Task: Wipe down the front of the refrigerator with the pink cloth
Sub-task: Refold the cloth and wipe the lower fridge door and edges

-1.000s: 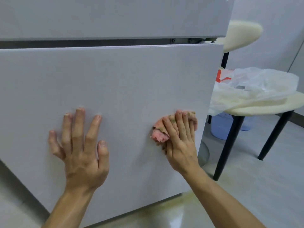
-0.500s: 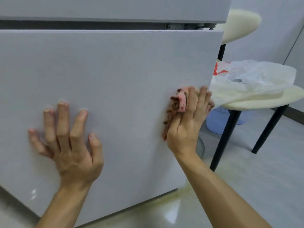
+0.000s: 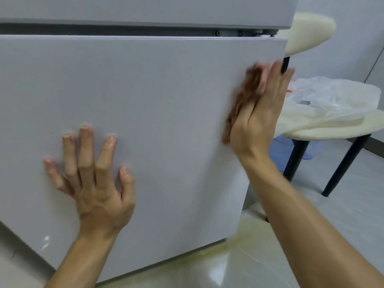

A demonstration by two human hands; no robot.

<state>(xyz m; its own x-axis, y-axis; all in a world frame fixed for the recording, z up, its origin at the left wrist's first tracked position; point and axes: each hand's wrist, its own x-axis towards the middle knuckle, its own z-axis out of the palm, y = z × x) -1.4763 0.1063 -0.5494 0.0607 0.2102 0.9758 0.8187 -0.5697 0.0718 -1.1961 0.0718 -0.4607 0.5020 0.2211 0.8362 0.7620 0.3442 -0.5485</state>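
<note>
The white lower door of the refrigerator point(image 3: 158, 113) fills most of the head view, with a dark gap and the upper door above it. My right hand point(image 3: 259, 115) presses the pink cloth point(image 3: 247, 90) flat against the door close to its right edge; both are blurred by motion, and the cloth shows only as a reddish smear along the hand's left side. My left hand point(image 3: 93, 179) lies flat on the door at the lower left, fingers spread, holding nothing.
Right of the refrigerator stand cream-topped stools point(image 3: 324, 129) on black legs, one with a crumpled white plastic bag point(image 3: 332, 94) on it. A pale blue basket point(image 3: 278, 148) sits on the floor beneath. A glossy tiled floor point(image 3: 207, 271) runs below the door.
My right hand has slid the pink cloth up along the door's right edge, from mid-height towards the top corner. My left hand has stayed flat on the door.
</note>
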